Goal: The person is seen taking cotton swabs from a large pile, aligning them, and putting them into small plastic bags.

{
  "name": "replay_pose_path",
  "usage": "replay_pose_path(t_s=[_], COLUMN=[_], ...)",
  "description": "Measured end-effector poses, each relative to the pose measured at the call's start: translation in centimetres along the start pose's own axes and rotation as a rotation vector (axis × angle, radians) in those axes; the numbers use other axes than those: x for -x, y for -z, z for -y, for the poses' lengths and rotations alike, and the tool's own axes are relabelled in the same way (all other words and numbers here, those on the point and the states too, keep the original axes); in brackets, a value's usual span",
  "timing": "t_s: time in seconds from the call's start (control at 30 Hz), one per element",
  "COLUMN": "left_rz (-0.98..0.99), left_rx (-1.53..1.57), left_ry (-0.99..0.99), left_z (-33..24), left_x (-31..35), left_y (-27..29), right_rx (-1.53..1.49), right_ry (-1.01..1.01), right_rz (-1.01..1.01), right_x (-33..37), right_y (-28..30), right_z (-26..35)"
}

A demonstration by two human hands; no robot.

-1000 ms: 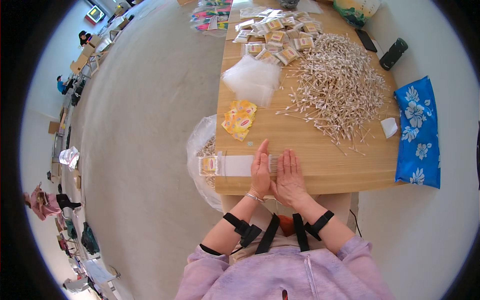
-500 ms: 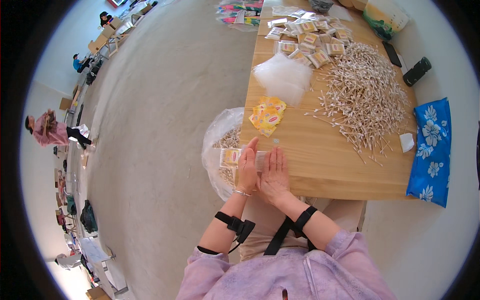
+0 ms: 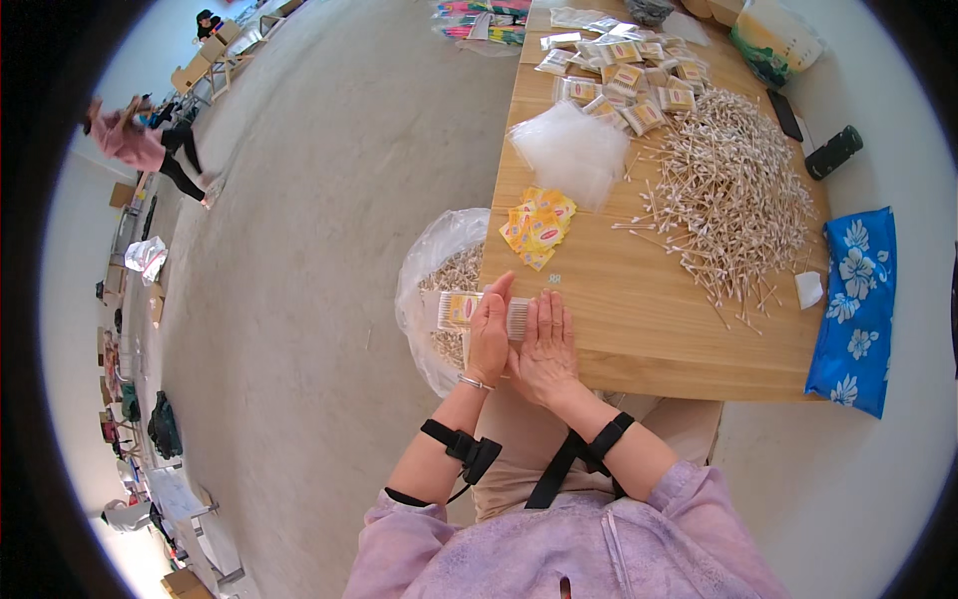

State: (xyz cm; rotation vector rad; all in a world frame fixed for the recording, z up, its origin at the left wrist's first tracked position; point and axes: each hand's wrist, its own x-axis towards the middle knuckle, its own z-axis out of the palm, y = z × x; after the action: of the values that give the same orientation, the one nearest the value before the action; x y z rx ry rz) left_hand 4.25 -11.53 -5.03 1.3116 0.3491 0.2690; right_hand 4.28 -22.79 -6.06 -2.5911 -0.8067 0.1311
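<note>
Your bare L hand (image 3: 488,334) & bare R hand (image 3: 546,349) have slid toward the L edge of the light-wood desk (image 3: 699,349) vs 1 s ago, closing on the flat clear packet of cotton swabs w/ yellow label (image 3: 458,309). It juts past that edge, just L of your L hand, above the clear plastic bag of loose swabs (image 3: 416,268). Short row of swabs (image 3: 518,319) btwn hands. Grip: both flat, fingers straight & together, L on its side, R palm down. Beyond: yellow printed cards (image 3: 540,228), then clear flat bags (image 3: 571,152), big white-tipped swab heap (image 3: 736,190) to R.
</note>
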Motion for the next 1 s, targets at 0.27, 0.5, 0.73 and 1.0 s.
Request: replay_pose_path(t_s=[0.27, 0.5, 0.73, 1.0], left_rz=[0.012, -0.186, 0.059, 0.034], left_rx=[-0.102, -0.975, -0.173, 0.247], left_ry=[-0.013, -0.395, 0.193, 0.246], left_z=[-0.2, -2.0, 2.3, 1.8], left_x=[0.2, -1.7, -3.4, -3.1], left_y=[0.5, 6.4, 10.3, 10.3], right_rx=[0.027, 0.013, -0.002, -0.003], right_ry=[0.098, 0.082, 0.060, 0.095], right_rz=[0.109, 0.073, 0.086, 0.083], right_x=[0.1, -0.2, -0.8, -1.6], right_y=[1.5, 1.2, 0.6, -0.1], right_z=[0.1, 0.7, 2.1, 3.7])
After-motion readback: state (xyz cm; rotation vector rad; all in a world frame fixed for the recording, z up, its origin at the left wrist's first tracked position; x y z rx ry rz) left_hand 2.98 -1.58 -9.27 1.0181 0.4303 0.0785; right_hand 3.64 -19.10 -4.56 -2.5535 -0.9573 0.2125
